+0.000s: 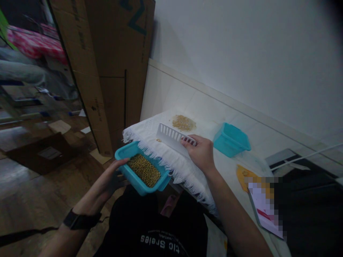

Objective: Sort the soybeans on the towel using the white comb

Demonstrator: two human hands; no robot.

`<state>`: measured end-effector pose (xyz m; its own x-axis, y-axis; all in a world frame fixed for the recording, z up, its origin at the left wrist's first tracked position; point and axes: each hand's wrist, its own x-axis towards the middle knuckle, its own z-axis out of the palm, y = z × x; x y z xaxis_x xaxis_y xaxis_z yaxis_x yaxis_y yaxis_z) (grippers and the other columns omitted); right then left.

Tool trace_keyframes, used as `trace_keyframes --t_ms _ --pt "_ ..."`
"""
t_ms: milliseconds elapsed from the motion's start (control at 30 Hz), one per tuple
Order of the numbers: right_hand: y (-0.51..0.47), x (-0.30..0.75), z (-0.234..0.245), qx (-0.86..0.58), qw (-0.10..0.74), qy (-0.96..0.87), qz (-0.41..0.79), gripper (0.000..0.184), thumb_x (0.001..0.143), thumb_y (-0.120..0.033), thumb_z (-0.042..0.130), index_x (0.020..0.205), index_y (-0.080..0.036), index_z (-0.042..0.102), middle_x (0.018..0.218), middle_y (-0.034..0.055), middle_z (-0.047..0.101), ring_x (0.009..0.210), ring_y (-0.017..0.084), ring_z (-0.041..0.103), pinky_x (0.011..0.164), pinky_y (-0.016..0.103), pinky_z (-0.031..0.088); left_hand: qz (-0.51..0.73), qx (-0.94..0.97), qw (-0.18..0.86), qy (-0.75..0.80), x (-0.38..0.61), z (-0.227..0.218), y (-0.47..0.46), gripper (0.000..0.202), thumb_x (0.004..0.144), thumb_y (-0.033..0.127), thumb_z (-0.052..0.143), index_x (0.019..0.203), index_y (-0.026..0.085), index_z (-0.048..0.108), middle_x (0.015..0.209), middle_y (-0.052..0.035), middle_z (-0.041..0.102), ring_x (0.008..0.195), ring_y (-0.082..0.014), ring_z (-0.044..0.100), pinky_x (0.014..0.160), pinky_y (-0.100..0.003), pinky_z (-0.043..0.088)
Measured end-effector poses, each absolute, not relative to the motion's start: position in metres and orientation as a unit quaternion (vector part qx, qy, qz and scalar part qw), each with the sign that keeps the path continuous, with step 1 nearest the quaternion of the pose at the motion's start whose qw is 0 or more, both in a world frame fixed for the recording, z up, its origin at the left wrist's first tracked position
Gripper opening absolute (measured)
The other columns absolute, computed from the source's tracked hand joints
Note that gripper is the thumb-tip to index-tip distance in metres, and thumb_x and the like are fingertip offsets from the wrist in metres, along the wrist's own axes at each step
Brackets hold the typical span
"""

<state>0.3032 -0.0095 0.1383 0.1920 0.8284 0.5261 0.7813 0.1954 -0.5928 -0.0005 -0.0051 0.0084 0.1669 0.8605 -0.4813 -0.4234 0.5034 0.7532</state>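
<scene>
While the left hand (111, 180) curls around the end of a turquoise rectangular plastic tub (132, 181), its thumb over the rim, the right hand (200, 151) is closed on one end of a white slotted plastic tray (171, 140). The tub sits just off the desk's (230, 171) near edge, beside its left corner, with small round greenish-brown beans (144, 170) inside. The slotted tray stands over a white fringed cloth (184, 173) that drapes past that near edge; a few loose pale kernels (159, 140) lie by its left end. A flat patch of pale grains (184, 122) spreads behind it, towards the back edge. Further right along that edge stands a second turquoise plastic container (233, 148), close to the wall.
</scene>
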Motion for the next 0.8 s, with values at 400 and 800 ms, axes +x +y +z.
trace_keyframes --t_ms 400,800 --pt "-0.017 0.297 0.132 -0.623 0.465 -0.626 0.064 0.017 0.08 -0.034 0.075 0.08 -0.02 0.086 0.069 0.002 0.078 0.06 0.018 0.065 0.06 0.028 0.048 0.428 0.211 0.714 0.512 0.0 0.022 -0.001 0.044 0.077 0.04 0.092 0.114 0.023 0.074 0.09 -0.0057 0.078 0.072 -0.024 0.076 0.065 -0.037 0.067" --pt "-0.032 0.287 0.124 -0.604 0.48 -0.626 0.111 0.021 0.081 -0.038 0.076 0.082 -0.02 0.087 0.072 0.0036 0.08 0.061 0.018 0.067 0.06 0.028 0.049 0.43 0.216 0.73 0.486 -0.005 0.009 0.0 0.047 0.075 0.042 0.095 0.115 0.024 0.079 0.096 -0.0104 0.083 0.081 -0.0276 0.079 0.072 -0.04 0.068"
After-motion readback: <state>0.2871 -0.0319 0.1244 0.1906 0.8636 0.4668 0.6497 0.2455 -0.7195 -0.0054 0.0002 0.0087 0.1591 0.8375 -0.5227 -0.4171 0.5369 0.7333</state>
